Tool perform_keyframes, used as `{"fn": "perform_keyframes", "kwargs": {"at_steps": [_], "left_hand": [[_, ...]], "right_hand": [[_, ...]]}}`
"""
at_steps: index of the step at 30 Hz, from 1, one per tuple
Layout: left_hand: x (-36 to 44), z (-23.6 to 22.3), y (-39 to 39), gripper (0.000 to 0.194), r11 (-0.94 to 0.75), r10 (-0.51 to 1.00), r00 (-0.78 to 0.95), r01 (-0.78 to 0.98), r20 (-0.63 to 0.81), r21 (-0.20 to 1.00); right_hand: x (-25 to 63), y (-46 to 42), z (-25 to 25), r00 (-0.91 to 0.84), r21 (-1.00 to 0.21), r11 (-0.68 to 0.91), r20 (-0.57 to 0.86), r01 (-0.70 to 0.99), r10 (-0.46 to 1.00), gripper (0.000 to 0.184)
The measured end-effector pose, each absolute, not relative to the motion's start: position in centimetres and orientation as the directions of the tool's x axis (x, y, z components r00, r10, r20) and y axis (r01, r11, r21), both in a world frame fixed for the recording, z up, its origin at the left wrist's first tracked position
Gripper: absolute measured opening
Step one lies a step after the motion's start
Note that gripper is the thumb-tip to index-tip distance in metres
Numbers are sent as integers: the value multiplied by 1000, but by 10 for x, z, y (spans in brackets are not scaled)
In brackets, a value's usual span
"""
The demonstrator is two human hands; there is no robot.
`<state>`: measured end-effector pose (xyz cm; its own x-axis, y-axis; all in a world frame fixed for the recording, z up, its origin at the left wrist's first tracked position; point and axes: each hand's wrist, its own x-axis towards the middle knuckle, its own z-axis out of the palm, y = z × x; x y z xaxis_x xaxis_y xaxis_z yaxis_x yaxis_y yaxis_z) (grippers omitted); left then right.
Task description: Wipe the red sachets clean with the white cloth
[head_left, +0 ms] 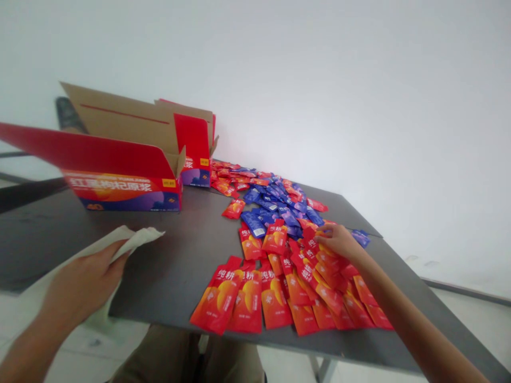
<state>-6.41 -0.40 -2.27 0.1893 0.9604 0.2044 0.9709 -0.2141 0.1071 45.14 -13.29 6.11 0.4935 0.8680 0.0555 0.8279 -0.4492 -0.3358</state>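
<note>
At the left, my left hand (pixel 85 276) is closed around a pale cloth (pixel 138 238), which hangs down past the table's near edge. On the right, my right hand (pixel 339 239) reaches into a spread of red sachets (pixel 299 290), its fingers bent and pinching at the top of a red sachet (pixel 313 242). How many sachets those fingers hold is hard to tell. Along the near edge the red sachets lie overlapping, mostly face up. Just beyond my right hand is a heap of blue sachets (pixel 275 199).
An open red carton (pixel 128 191) stands at the left with its flaps raised, and a second open carton (pixel 195 143) stands behind it. More red sachets (pixel 227 173) lie near the far edge of the dark table (pixel 191 234). A white wall rises behind.
</note>
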Motion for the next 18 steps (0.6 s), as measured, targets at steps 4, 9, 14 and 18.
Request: {"fn": "perform_keyframes", "kwargs": {"at_steps": [4, 9, 14, 18], "left_hand": [[-64, -22, -5, 49, -201, 965, 177, 973, 196, 111], [-63, -23, -4, 44, -206, 965, 175, 967, 193, 151], [-63, -21, -6, 42, -210, 963, 178, 967, 205, 147], [-62, -21, -8, 42, -241, 954, 198, 953, 228, 185]], "right_hand": [[448, -120, 60, 500, -290, -462, 70, 838, 863, 34], [439, -123, 69, 485, -249, -444, 136, 861, 864, 33], [431, -142, 83, 476, -437, -359, 193, 825, 858, 37], [415, -157, 88, 430, -535, -259, 222, 804, 875, 43]]}}
